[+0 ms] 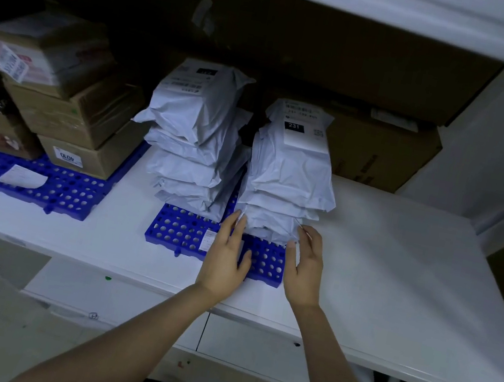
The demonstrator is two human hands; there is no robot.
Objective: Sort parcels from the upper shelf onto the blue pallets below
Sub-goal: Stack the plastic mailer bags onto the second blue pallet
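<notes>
Two bare forearms are stretched forward over the worktop [398, 267] edge. The left grip [226, 253] and the right grip [306, 267] are released: the fingers are laid mostly straight against the two flanks of the lowest bags, and nothing is enclosed.

Between them stands the right stack of grey parcels [290, 177], set on the centre blue pallet [182, 235] and touching the left stack [194, 147] along part of its height. Its right side appears to reach past the pallet's edge, out over the worktop.

The main risk is judged to be a slide. The bags look smooth and soft, and the pile is tall and uneven, so a squeeze or nudge given only at the base could send the upper bags off sideways, probably to the unsupported right. If the pile were pushed left instead, the neighbouring stack could be tipped.

Further left, cardboard boxes [66, 111] are piled on a second blue pallet [68, 192], where a loose paper slip [22, 176] could be swept off.
</notes>
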